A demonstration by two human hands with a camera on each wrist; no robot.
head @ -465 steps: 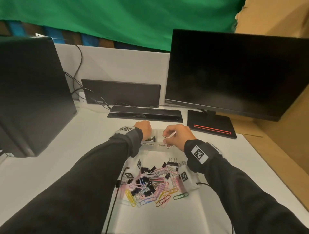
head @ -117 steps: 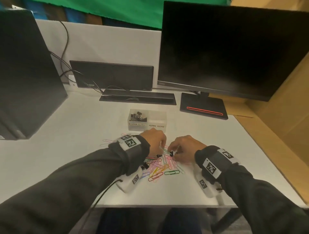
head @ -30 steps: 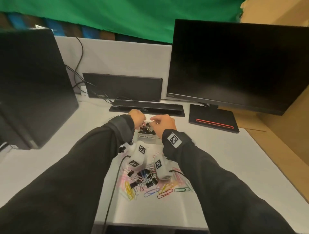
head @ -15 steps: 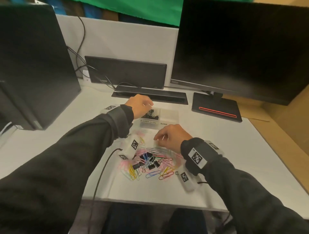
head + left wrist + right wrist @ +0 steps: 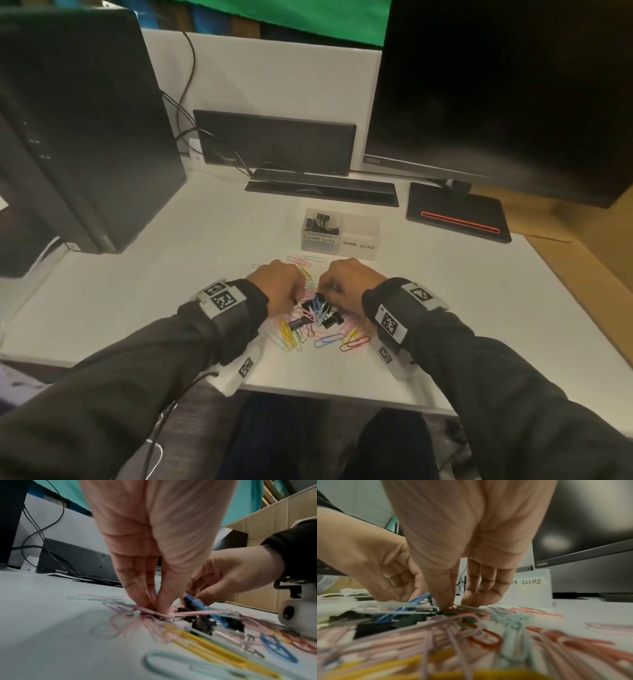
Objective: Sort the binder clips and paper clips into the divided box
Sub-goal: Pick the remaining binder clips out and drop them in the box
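Note:
A mixed pile [image 5: 320,323] of coloured paper clips and black binder clips lies on the white desk near its front edge. Both hands reach down into it. My left hand [image 5: 297,300] pinches thumb against fingertips [image 5: 147,601] on a small black binder clip [image 5: 155,612] among pink paper clips. My right hand [image 5: 326,292] pinches at a dark binder clip [image 5: 440,611] beside a blue paper clip [image 5: 418,599]. Behind the pile stands the clear divided box [image 5: 359,248]. Its left compartment, labelled BINDER CLIPS, holds several black binder clips [image 5: 320,222]. The right one, labelled PAPER CLIPS, looks empty.
A black computer tower [image 5: 78,130] stands at the left, a monitor [image 5: 496,96] with its base [image 5: 457,214] at the right. A black dock [image 5: 277,142] and a flat bar [image 5: 320,188] with cables sit behind the box. Cardboard [image 5: 589,240] borders the right.
Both hands came back from the box's left compartment to the pile. The left hand left the box last, and both now pinch down among the clips.

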